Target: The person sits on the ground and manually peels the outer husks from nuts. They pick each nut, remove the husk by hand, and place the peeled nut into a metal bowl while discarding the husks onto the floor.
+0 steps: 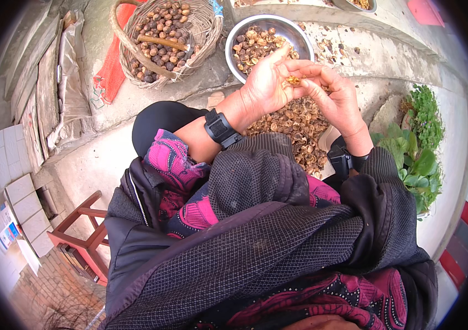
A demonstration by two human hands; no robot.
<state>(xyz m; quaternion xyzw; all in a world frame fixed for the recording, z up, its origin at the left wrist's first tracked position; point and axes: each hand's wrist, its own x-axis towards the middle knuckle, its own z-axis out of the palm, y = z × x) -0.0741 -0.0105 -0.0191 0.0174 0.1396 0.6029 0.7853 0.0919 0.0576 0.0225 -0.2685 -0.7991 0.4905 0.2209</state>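
My left hand [270, 80] is palm up with its fingers spread, holding small yellow-brown walnut pieces [293, 80]. From the right, my right hand [335, 97] bends over the left palm, its thumb and fingertips together at these pieces. Just beyond both hands is a steel bowl [303, 43] holding cracked walnuts [254, 43], partly covered by my left hand. Underneath, a heap of broken walnut shells [296, 119] spreads on the ground; my wrists and sleeves hide some of it.
A wicker basket [213, 45] of whole walnuts [164, 20] stands far left, a wooden-handled hammer [161, 42] lying across them. Red mesh [112, 78] lies beside it. Leafy plants [422, 163] are at right, a red wooden stool [89, 243] at lower left, and weathered boards [46, 82] at far left.
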